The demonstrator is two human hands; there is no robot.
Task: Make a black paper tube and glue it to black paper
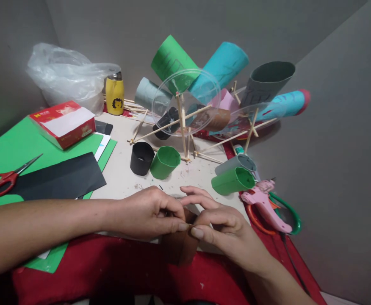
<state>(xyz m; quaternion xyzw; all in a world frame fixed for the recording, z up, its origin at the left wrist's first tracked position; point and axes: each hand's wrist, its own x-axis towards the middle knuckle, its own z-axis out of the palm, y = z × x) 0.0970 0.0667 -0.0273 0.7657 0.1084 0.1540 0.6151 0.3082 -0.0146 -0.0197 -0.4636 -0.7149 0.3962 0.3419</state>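
Note:
My left hand [150,212] and my right hand [220,224] meet near the table's front edge. Both pinch a small brown paper roll [181,248], thumbs and forefingers pressed on its upper rim. The roll hangs down between the hands over the red cloth [109,271]. Just beyond the hands stand a black paper cup [141,158] and a green paper cup [164,162]. A stick-built wheel [185,123] carries a clear plastic disc and coloured paper tubes behind them.
A pink glue gun [264,203] lies to the right beside green and grey paper cups [233,180]. At left are red scissors [1,180], black and green paper sheets [61,178], a red tissue box [65,123], a yellow bottle [114,95] and a plastic bag [67,78].

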